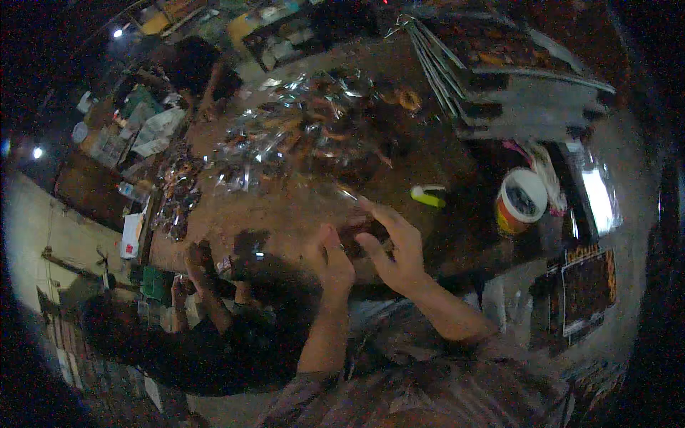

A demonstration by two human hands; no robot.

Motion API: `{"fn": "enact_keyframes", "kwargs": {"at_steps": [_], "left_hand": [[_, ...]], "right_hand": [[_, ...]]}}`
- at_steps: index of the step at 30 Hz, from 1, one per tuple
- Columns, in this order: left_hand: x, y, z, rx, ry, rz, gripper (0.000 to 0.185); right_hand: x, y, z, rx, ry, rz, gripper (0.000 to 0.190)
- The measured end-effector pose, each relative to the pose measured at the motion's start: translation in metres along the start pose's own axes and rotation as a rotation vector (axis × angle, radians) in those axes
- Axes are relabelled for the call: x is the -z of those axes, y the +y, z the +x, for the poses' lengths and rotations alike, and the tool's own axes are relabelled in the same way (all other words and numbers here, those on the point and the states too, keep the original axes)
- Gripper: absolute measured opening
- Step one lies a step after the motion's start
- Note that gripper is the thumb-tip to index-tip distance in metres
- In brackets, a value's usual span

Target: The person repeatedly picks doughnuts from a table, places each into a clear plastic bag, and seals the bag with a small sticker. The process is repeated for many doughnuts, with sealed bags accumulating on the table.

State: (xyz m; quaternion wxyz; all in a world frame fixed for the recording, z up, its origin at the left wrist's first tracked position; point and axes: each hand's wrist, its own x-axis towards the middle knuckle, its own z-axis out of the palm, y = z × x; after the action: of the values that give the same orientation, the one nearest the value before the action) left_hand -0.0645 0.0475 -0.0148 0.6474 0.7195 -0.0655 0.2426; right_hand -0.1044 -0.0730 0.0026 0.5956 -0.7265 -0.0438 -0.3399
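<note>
My left hand (336, 262) is raised over the near edge of a brown table (289, 208), its fingers held close together. To its right is my right hand (398, 246), with index finger and thumb spread and pointing left. A shiny, clear strip (348, 193), perhaps plastic film, shows by the right index fingertip. Blur and dim light hide whether either hand grips it. Beyond the hands spreads a heap of small brown items in glinting clear wrapping (316, 128). A yellow-green and white hand tool (429, 196), possibly a stapler, lies right of my right hand.
A white and orange bucket (503, 214) with grey contents stands at the right. Another person's hands (200, 262) work at the left near edge; a second person (200, 69) sits across. A pile of dark wrapped items (179, 198) lies left. Metal racks (535, 96) stand far right.
</note>
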Motion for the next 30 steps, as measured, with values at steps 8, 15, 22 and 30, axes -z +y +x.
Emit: {"fn": "enact_keyframes", "kwargs": {"at_steps": [8, 15, 22, 30], "left_hand": [[-0.002, -0.035, 0.037, 0.187, -0.275, 0.175, 0.034], [-0.043, -0.021, 0.017, -0.414, -0.07, 0.298, 0.073], [-0.018, -0.012, 0.006, -0.313, -0.334, 0.302, 0.063], [-0.034, 0.024, 0.021, 0.015, -0.263, -0.288, 0.038]], "right_hand": [[-0.026, 0.041, 0.021, -0.114, 0.03, 0.189, 0.02], [-0.034, 0.069, 0.029, -0.267, 0.137, 0.247, 0.026], [-0.023, 0.059, 0.013, -0.389, -0.039, 0.427, 0.029], [-0.019, 0.025, 0.037, -0.131, 0.234, 0.141, 0.025]]}}
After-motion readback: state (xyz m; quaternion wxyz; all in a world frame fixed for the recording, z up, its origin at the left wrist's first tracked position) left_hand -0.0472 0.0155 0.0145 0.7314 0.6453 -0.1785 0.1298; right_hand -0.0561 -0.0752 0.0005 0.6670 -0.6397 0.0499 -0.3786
